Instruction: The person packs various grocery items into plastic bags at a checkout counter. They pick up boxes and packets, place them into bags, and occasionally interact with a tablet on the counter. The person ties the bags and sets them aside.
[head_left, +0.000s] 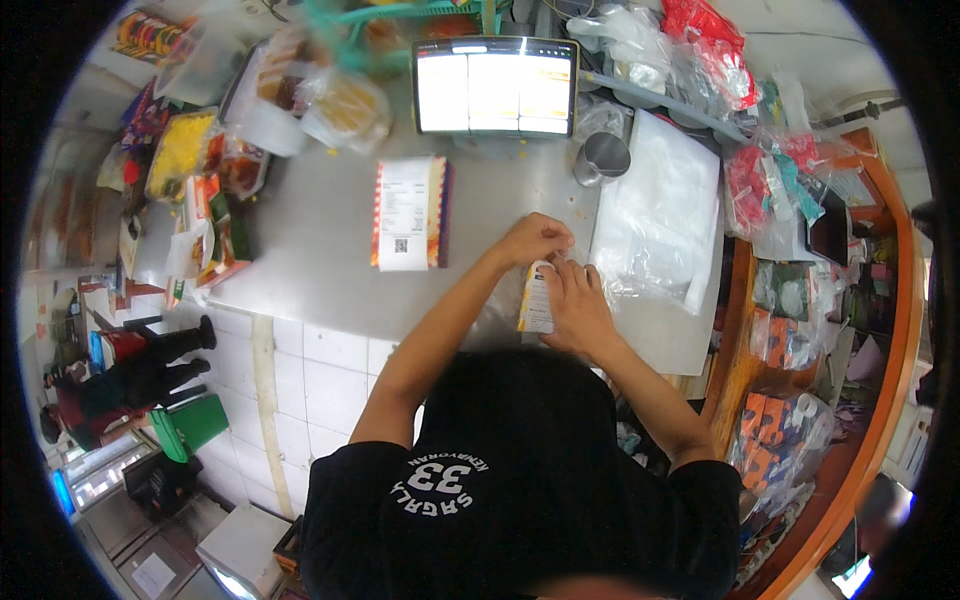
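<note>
At the right part of the steel counter (315, 232), my right hand (579, 304) lies over a small yellow-and-white carton (535, 304) with printed paper on it. The hand covers much of the carton. My left hand (534, 238) is just beyond its far end, fingers curled near the right fingertips. What those fingers pinch is too small to tell. Clear plastic shows beside both hands, next to a stack of clear plastic bags (656, 210). Left of my hands, a patterned food box (441, 217) lies flat with a printed receipt (403, 214) on top.
A lit screen (495, 90) stands at the counter's back, near a metal cup (602, 159). Food containers (180, 154) and a folded carton (202, 240) crowd the left end. Shelves at right hold bagged orange boxes (780, 435). A person (112, 382) stands beyond a tiled floor.
</note>
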